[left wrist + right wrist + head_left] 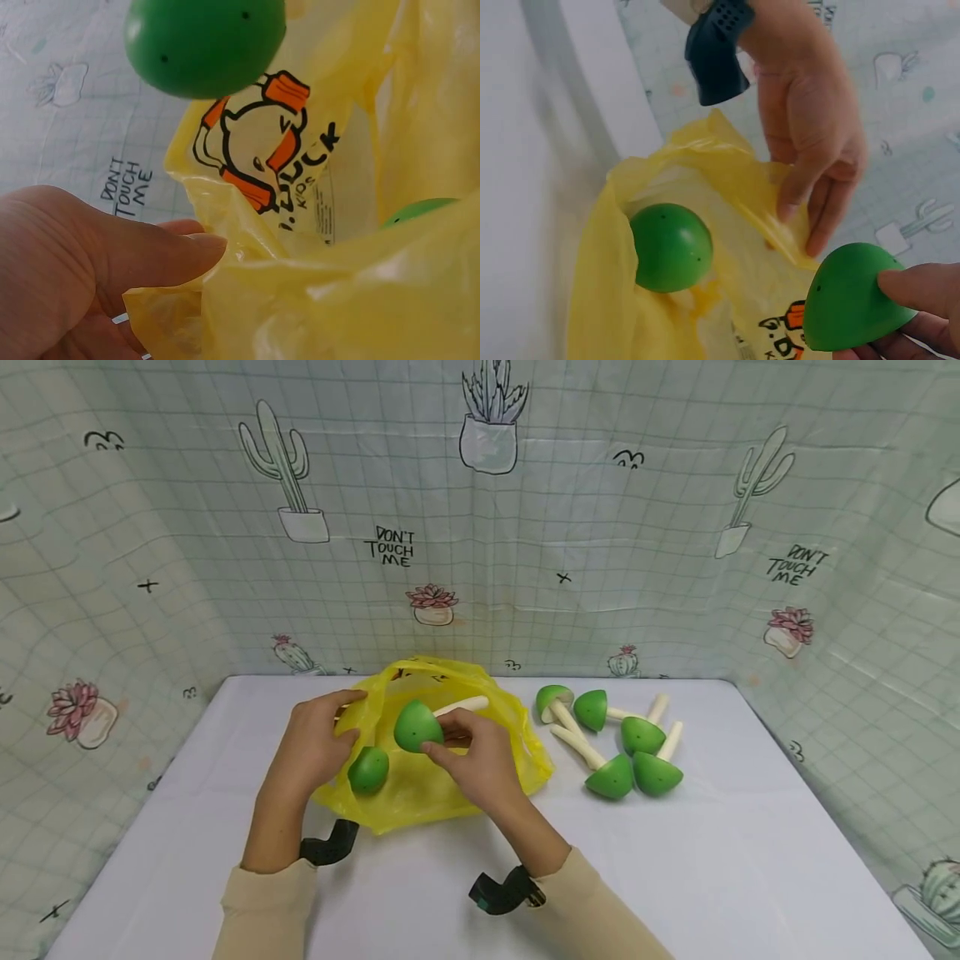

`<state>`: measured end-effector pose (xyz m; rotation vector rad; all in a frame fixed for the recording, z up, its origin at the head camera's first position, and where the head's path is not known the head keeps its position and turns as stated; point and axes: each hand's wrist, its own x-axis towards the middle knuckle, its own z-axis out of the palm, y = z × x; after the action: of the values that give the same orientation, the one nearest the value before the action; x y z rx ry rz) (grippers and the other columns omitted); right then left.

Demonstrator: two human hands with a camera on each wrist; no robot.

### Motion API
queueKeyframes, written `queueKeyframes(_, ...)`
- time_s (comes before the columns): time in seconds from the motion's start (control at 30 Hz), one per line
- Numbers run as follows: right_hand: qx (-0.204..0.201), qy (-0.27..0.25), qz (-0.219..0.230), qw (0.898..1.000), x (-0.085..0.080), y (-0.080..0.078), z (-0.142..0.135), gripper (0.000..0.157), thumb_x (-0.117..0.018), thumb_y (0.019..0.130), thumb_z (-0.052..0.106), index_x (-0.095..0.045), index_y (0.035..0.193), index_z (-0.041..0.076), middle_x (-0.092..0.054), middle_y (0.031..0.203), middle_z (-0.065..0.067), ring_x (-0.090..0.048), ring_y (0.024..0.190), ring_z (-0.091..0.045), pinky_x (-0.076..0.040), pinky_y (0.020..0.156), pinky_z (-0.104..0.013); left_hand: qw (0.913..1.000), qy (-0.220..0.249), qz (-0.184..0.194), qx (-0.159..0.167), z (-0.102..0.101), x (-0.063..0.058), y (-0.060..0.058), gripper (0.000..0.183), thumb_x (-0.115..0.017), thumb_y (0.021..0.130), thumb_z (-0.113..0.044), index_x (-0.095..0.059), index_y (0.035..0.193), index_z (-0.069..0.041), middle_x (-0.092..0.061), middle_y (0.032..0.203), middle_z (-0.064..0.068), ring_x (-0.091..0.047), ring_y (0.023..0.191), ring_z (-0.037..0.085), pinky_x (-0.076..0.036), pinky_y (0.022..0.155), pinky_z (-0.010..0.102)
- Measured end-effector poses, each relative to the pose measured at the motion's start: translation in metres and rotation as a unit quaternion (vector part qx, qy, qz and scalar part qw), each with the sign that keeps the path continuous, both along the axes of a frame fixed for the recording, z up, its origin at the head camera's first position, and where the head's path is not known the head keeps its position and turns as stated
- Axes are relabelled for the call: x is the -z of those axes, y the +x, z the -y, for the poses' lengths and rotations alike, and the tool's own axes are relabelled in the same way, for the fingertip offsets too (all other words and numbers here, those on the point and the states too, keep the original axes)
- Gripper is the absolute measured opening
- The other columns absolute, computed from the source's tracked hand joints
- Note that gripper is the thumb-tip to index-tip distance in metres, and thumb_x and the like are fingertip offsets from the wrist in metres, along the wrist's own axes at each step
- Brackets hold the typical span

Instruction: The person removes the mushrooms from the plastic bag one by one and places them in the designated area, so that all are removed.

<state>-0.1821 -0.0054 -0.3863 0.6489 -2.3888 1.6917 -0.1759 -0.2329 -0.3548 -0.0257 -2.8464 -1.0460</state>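
Note:
My right hand [483, 756] holds a toy mushroom [416, 727] by its green cap, thumb on the near side, over the mouth of a yellow plastic bag [427, 802]. A pale stem sticks out behind the fingers. At the bag's left edge, my left hand [315, 739] pinches the rim between thumb and fingers, and the bag gapes wide. Inside lies another green-capped mushroom [673, 247], its stem hidden. The left wrist view shows a printed duck [259, 142] on the bag's inner face, with the held cap [206, 45] above it.
Several more green-capped mushrooms [642, 737] with pale stems lie in a cluster right of the bag on the white table [720, 860]. A checked cloth [585, 527] with plant drawings hangs behind and at both sides. Black wrist mounts [501, 893] sit under both forearms.

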Motion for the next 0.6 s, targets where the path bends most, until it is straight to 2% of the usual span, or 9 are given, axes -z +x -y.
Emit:
queueKeyframes(0.27,0.010,-0.025,-0.001,1.000,-0.006,0.001,-0.020,0.023,-0.083,0.088,0.002,-0.077,0.110,0.002,-0.077,0.104,-0.009,-0.074,0.098,-0.027,-0.062,0.091,-0.037,1.0000,-0.001,0.008,-0.002,-0.002,-0.001,0.001,0.054,-0.065,0.098,0.006,-0.054,0.150,0.002,-0.056,0.145,0.030,-0.055,0.129,0.046,-0.049,0.109,0.060)
queueKeyframes(0.6,-0.032,-0.054,0.044,0.997,-0.015,0.005,-0.032,0.023,-0.081,0.088,-0.001,-0.076,0.111,-0.001,-0.075,0.106,-0.011,-0.073,0.099,-0.024,-0.061,0.091,-0.030,1.0000,0.000,0.008,-0.002,-0.004,0.000,0.000,0.055,-0.065,0.097,0.007,-0.053,0.150,0.002,-0.056,0.145,0.031,-0.056,0.128,0.046,-0.049,0.108,0.059)
